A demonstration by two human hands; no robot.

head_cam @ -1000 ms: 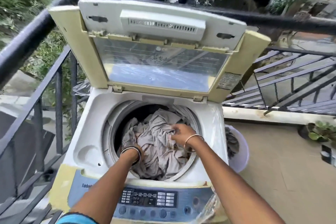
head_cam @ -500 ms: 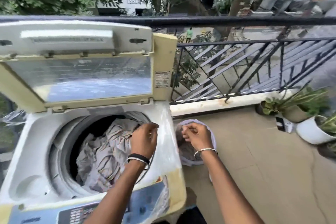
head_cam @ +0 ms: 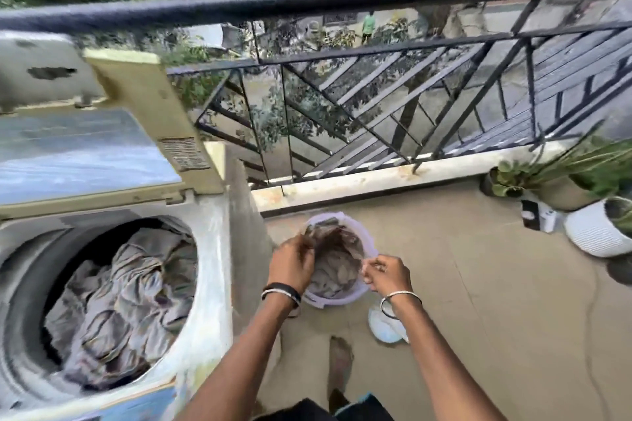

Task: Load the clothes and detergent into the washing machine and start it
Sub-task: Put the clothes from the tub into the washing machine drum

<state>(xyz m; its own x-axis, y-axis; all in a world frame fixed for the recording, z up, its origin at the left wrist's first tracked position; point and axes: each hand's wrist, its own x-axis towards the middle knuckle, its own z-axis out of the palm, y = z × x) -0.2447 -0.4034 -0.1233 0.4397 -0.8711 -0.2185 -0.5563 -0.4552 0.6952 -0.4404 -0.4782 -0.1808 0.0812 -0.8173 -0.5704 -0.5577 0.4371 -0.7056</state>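
On the left, a washing machine [head_cam: 212, 249] with the lid [head_cam: 136, 113] tipped up and open. Inside the drum, a heap of grey crumpled clothes [head_cam: 126, 301], filling most of the round hole. Just beside the machine, on the floor [head_cam: 478, 318], a small pale bucket [head_cam: 342, 301] with more clothes [head_cam: 337, 267] stuffed in it, brownish and grey. Both hands down at that bucket, bare arms reaching in from the bottom edge. Left hand [head_cam: 290, 263] at the left side of the rim, fingers curled, gripping a bit of the cloth near the top. Right hand [head_cam: 386, 273] at the right side of the rim, fingers curled in too, maybe pinching the rim or some cloth there; too blurry to tell. Bands on both wrists. Near the bucket, by the right wrist, a white and blue thing [head_cam: 386, 328] lying on the floor, too fuzzy to name. Behind all this, a black railing [head_cam: 342, 3] with slanted bars. At the far right, by the low wall, green plants in pots [head_cam: 595, 232].
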